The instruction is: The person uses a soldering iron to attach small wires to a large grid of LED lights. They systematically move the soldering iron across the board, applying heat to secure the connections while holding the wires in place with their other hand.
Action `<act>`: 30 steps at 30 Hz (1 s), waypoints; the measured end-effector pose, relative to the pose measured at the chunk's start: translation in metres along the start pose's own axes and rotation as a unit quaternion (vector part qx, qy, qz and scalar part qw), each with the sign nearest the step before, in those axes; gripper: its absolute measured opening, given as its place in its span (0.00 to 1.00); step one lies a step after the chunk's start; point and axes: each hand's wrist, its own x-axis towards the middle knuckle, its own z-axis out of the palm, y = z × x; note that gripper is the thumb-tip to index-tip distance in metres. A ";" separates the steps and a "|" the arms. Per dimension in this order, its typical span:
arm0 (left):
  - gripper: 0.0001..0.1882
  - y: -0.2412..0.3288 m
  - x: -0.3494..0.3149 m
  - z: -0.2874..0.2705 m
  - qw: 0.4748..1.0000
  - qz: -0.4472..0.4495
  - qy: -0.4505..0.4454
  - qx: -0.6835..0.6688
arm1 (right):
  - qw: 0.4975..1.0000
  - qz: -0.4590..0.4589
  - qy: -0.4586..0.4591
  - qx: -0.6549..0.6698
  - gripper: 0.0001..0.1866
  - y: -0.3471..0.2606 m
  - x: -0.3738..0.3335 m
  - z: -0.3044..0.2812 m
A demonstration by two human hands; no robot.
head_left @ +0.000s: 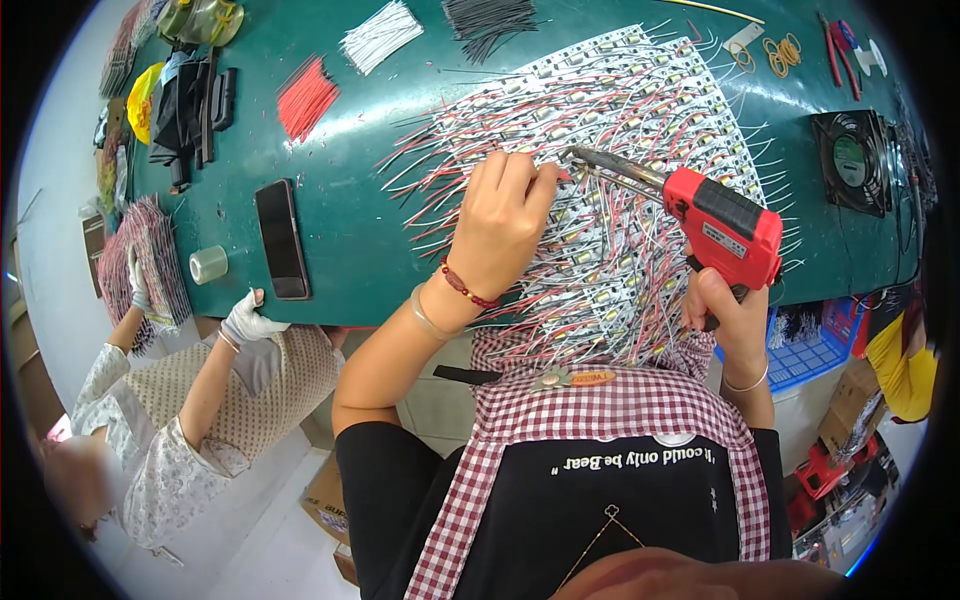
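A sheet of small circuit boards (715, 105) covers the table in front of me, with many thin red, white and black wires sticking out of it. My left hand (505, 212) is over its left half, thumb and forefinger pinched on what looks like a red wire (563, 176). My right hand (728, 315) grips the handle of a red and black soldering gun (725, 225). The gun points left, and its tip is just right of my left fingertips, over the boards. Whether the tip touches a board, I cannot tell.
Loose red wires (307, 98), white wires (382, 37) and black wires (490, 25) lie beyond. A phone (283, 240) and tape roll (208, 264) are left; a fan (852, 160) and pliers (832, 55) right. A co-worker's gloved hand (250, 320) rests at the left table edge.
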 end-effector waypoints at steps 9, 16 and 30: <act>0.11 0.007 0.007 -0.003 0.999 0.002 -0.016 0.037 | 0.999 -0.003 0.012 -0.033 0.05 0.002 -0.002 0.001; 0.11 0.006 0.010 -0.006 0.999 0.007 -0.034 0.040 | 0.999 -0.036 0.004 0.033 0.04 -0.002 -0.002 -0.002; 0.12 -0.003 0.008 -0.011 0.999 0.020 -0.051 0.005 | 1.000 0.001 -0.016 -0.002 0.05 0.002 -0.002 -0.008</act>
